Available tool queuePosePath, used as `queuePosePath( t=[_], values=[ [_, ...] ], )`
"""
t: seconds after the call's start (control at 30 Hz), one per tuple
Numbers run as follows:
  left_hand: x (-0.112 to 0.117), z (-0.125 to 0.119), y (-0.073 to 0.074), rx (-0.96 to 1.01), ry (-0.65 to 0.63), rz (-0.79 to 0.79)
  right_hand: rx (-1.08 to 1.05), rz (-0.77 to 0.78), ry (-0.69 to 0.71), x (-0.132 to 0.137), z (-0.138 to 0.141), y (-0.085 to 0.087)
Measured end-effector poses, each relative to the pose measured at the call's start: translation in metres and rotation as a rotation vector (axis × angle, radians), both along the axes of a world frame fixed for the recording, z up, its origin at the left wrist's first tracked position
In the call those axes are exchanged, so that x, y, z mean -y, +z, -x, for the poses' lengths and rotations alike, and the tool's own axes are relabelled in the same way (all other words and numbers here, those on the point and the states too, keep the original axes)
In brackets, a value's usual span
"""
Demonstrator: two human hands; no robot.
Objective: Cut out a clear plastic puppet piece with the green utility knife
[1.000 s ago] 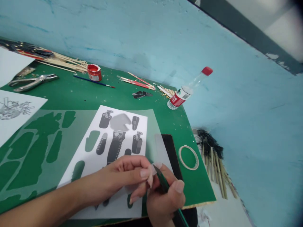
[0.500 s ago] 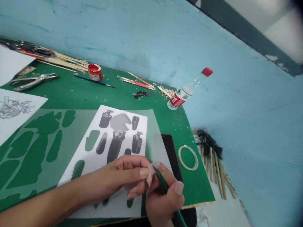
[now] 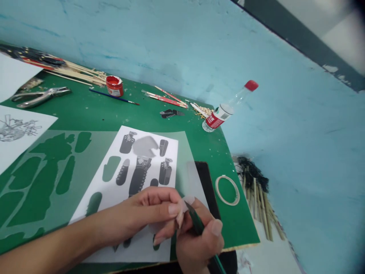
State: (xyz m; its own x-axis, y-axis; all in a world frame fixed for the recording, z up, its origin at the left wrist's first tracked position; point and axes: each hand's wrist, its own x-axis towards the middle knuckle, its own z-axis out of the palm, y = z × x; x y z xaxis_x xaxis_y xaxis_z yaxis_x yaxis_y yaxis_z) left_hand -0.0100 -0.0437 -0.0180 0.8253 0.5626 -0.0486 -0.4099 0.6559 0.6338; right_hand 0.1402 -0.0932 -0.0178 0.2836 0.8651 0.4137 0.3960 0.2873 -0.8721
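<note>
A bright green table (image 3: 85,110) flecked with pale specks stands against a patchy sky-blue wall (image 3: 182,42). A white printed sheet (image 3: 114,190) carries black and grey shapes, overlaid by a frosted, translucent film (image 3: 57,213) whose cut-outs show green. The right hand (image 3: 196,238) holds a dark green tool (image 3: 195,222). Further back: a red paint pot (image 3: 114,86), a blue-handled brush (image 3: 112,96), and a clear bottle (image 3: 225,110) (red cap, red-and-white label). A white tape ring (image 3: 227,190) lies near the edge.

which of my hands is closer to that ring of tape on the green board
Right. Your right hand, holding the green tool, sits just below and left of the tape ring. Your left hand, pinching a small translucent piece, lies farther left.
</note>
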Motion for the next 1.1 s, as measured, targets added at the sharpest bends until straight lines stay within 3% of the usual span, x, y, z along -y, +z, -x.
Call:
queuePosePath(
  t=[0.4,0.7,0.87,1.1],
  values=[
    [-0.002,0.001,0.003,0.004,-0.021,0.003,-0.096,-0.100,0.031,-0.009,0.002,0.013],
    [-0.001,0.003,0.003,-0.060,-0.026,0.009,-0.199,-0.053,0.084,-0.006,0.001,0.005],
    [-0.001,0.003,0.004,0.008,-0.026,0.004,-0.187,-0.064,0.096,-0.008,0.001,0.010],
    [-0.001,0.003,0.005,0.012,-0.026,0.002,-0.082,-0.099,-0.010,-0.008,0.004,0.013]
  ],
)
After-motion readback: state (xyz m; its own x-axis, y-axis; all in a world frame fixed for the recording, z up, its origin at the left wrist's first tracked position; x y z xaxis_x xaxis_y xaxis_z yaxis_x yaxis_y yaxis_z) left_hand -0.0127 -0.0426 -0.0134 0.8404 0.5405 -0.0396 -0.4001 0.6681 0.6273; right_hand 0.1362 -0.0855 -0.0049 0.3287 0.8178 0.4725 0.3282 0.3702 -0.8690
